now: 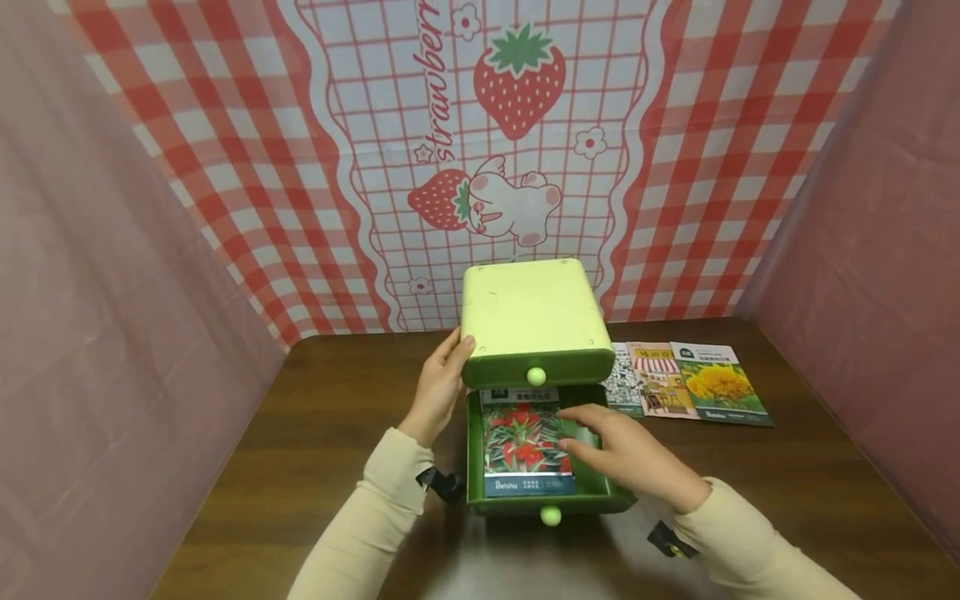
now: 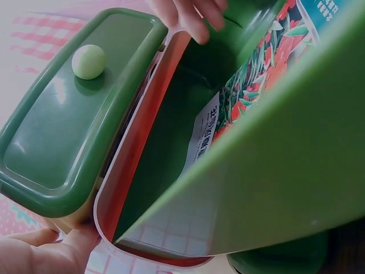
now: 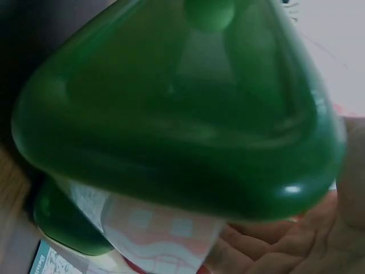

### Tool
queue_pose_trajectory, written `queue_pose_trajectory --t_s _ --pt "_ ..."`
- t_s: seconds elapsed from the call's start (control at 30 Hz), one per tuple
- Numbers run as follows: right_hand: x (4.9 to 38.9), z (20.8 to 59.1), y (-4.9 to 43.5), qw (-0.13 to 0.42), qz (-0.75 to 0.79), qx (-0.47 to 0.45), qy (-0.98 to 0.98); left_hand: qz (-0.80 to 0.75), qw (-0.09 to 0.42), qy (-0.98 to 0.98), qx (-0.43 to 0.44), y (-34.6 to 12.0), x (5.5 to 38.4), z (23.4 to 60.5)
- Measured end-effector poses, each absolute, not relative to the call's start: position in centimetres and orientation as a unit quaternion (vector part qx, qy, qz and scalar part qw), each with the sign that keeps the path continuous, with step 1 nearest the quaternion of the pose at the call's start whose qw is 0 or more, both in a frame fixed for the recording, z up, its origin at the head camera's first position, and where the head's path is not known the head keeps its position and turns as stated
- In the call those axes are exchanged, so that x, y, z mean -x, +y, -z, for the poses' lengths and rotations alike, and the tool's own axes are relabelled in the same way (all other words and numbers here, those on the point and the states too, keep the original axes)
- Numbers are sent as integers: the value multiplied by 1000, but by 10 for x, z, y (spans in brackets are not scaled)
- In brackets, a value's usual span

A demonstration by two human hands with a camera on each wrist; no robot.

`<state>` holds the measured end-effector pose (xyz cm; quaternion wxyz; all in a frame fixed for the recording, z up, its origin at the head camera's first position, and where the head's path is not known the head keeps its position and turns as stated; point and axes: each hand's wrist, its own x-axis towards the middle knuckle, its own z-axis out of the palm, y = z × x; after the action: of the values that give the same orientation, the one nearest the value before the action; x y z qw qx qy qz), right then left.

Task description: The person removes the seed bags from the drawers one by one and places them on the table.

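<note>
A small drawer cabinet (image 1: 532, 304) with a pale yellow-green top and green fronts stands in the middle of the table. Its lower drawer (image 1: 609, 502) is pulled out, while the upper drawer (image 2: 63, 120) is closed. A seed packet (image 1: 527, 442) with red flowers lies face up inside the lower drawer, toward its left side. My left hand (image 1: 437, 383) rests on the cabinet's left side, thumb at the top front corner. Over the drawer's right part, my right hand (image 1: 626, 450) reaches in, fingertips spread near the packet's right edge; in its wrist view the drawer front hides part of it.
To the cabinet's right lie several overlapping packets: one with a yellow flower (image 1: 718, 383), one with a striped awning (image 1: 660, 379), and one with small white flowers (image 1: 624, 383). A red-checked strawberry cloth (image 1: 517, 92) hangs behind the wooden table (image 1: 315, 433). Pink cloths flank both sides.
</note>
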<state>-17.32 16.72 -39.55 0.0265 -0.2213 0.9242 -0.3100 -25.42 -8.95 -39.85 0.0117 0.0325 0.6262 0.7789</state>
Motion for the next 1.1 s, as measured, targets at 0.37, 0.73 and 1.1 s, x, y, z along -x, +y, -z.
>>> queue_pose_trajectory --t_s 0.37,0.73,1.1 --pt "188 407 153 55 213 230 948 -776 11 630 -38 -91 252 399" --pt "191 413 146 52 165 240 955 -778 13 627 -43 -90 254 400" --pt "189 418 143 84 198 245 945 -775 11 631 -37 -90 253 399"
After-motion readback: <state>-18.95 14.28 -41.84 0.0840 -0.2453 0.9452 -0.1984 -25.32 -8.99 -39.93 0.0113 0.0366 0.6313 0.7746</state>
